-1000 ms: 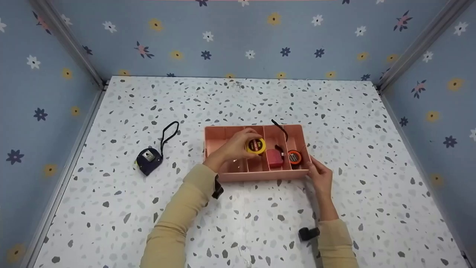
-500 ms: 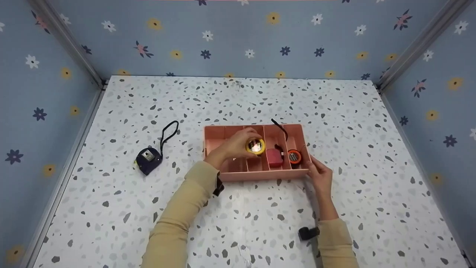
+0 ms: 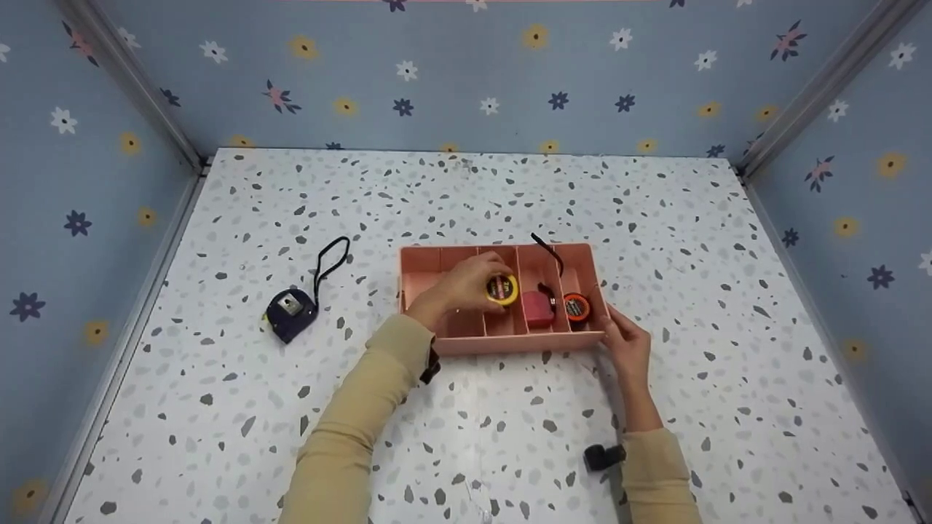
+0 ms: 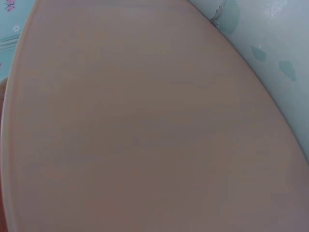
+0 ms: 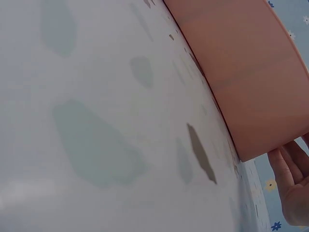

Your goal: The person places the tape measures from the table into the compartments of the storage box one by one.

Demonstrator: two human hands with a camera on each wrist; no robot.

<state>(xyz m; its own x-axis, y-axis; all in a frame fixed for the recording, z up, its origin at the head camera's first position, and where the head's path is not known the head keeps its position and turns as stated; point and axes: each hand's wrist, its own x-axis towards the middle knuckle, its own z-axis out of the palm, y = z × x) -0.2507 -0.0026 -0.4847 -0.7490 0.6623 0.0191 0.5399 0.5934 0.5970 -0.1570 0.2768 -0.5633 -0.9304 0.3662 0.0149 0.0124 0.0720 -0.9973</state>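
Observation:
My left hand (image 3: pixel 464 285) holds a round yellow tape measure (image 3: pixel 502 289) by its edge, at the middle compartment of a pink divided tray (image 3: pixel 466 346). I cannot tell whether the tape measure touches the compartment floor. My right hand (image 3: pixel 628 342) rests its fingertips against the tray's right end, near the front corner. In the right wrist view those fingers (image 5: pixel 281 171) meet the tray's end wall. A red tape measure (image 3: pixel 539 309) with a black strap lies one compartment to the right. The rightmost compartment holds an orange-rimmed round tape measure (image 3: pixel 577 308).
A dark blue tape measure (image 3: pixel 291 313) with a looped black cord (image 3: pixel 333 258) lies on the speckled table (image 3: pixel 240 407), left of the tray. Blue flowered panels (image 3: pixel 466 73) stand behind and at both sides. The tray's outer wall (image 4: pixel 145 121) fills most of the left wrist view.
My left hand, with the yellow tape measure, has shifted slightly right and toward me. The right hand and the tray keep their places.

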